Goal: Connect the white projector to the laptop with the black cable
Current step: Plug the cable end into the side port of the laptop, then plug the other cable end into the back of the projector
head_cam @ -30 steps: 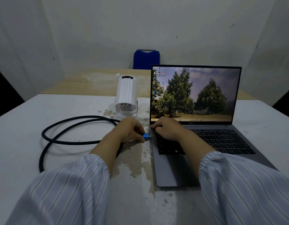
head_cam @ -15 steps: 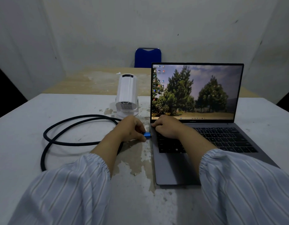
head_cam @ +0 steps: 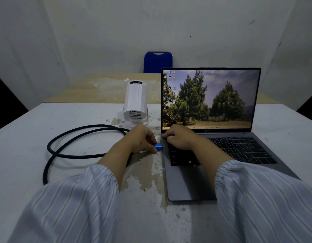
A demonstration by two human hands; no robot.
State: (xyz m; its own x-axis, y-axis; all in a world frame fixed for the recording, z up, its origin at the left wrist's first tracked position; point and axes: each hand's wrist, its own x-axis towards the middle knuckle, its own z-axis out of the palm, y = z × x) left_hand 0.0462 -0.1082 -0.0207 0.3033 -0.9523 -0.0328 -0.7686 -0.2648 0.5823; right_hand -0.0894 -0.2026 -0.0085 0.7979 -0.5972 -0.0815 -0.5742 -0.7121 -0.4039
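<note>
the left hand (head_cam: 141, 140), fingers (head_cam: 152, 137) pinching the black cable's blue plug (head_cam: 158, 146), is edging it closer against the laptop's (head_cam: 186, 183) left edge than a second ago, while the right hand (head_cam: 179, 137) is bracing the keyboard and the white projector (head_cam: 135, 100) is waiting unplugged behind on the surface (head_cam: 46, 120).

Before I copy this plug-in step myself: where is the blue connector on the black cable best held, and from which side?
Hold the blue connector by its rear half, where the black cable enters, coming from its left as the left hand does. Its tip points right at the laptop edge, so a rear grip leaves the tip free.
</note>
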